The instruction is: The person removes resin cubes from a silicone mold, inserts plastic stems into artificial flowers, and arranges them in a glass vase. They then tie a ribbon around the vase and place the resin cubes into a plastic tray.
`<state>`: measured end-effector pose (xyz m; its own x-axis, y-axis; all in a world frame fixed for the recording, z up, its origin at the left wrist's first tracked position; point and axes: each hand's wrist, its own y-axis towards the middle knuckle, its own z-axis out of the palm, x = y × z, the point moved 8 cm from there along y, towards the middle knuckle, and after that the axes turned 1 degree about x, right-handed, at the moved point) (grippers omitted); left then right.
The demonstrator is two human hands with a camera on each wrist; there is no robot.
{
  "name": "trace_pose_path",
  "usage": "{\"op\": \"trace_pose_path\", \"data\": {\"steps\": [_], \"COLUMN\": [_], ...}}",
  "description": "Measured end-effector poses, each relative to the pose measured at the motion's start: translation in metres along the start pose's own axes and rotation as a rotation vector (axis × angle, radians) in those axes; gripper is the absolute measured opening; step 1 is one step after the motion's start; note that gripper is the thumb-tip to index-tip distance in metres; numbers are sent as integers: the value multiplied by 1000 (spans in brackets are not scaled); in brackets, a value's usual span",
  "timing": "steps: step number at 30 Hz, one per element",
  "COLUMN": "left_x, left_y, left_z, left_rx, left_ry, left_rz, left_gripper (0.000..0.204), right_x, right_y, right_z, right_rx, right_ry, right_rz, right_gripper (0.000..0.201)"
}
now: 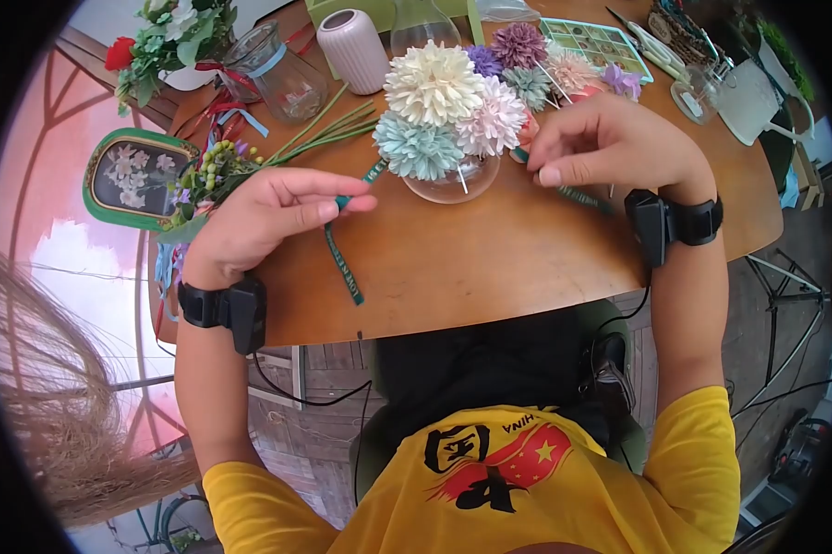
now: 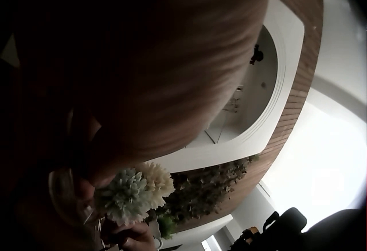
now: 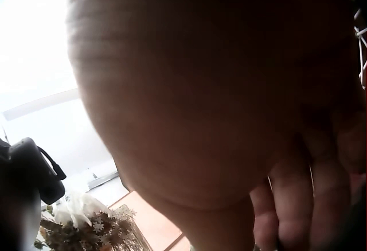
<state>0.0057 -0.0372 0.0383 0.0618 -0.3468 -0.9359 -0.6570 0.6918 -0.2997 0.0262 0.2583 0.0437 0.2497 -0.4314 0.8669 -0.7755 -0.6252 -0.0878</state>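
The left hand (image 1: 259, 212) pinches the green ribbon (image 1: 345, 268) left of the glass vase (image 1: 444, 187); the right hand (image 1: 624, 150) seems to pinch it on the other side. It should handle light, limp and slick; hold near the ends.

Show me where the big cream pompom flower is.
In the head view, the cream pompom flower is at upper centre, just above the pale teal bloom, right of the pink ribbed vase.

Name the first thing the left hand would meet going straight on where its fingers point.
For the left hand, most likely the round glass vase below the flower heads; how high the hand hangs is unclear, so the pale teal flower could come first.
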Motion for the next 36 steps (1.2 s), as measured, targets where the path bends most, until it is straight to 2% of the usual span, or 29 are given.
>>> {"op": "trace_pose_path", "data": {"steps": [3,5,10,12,13,16,19,22,26,28,36], "left_x": [0,0,10,14,15,22,20,28,27,29,29], "left_y": [7,15,35,40,42,46,47,47,47,47,48], "left_z": [21,38,60,67,69,66,61,62,65,65,70], "left_rx": [90,137,251,267,273,261,184,228,172,163,112], "left_ry": [-91,-132,-114,-246,-310,-272,-170,-243,-340,-364,-430], "left_rz": [8,-61,-120,-45,-6,-4,63,38,8,7,79], "left_gripper": [35,38,42,42,42,42,40,38,35,33,14], "right_x": [9,19,26,28,27,28,27,27,29,29,33], "right_y": [-1,1,7,8,11,13,16,17,18,19,17], "right_z": [16,26,49,52,59,67,72,72,73,74,77], "right_rx": [82,135,239,265,288,326,301,272,307,307,346], "right_ry": [127,168,61,-78,14,-73,-28,-17,-26,-10,27], "right_rz": [-11,-35,-24,-5,-32,-35,-80,-117,-60,-93,-43], "right_gripper": [30,33,38,42,45,47,50,51,50,50,53]}}
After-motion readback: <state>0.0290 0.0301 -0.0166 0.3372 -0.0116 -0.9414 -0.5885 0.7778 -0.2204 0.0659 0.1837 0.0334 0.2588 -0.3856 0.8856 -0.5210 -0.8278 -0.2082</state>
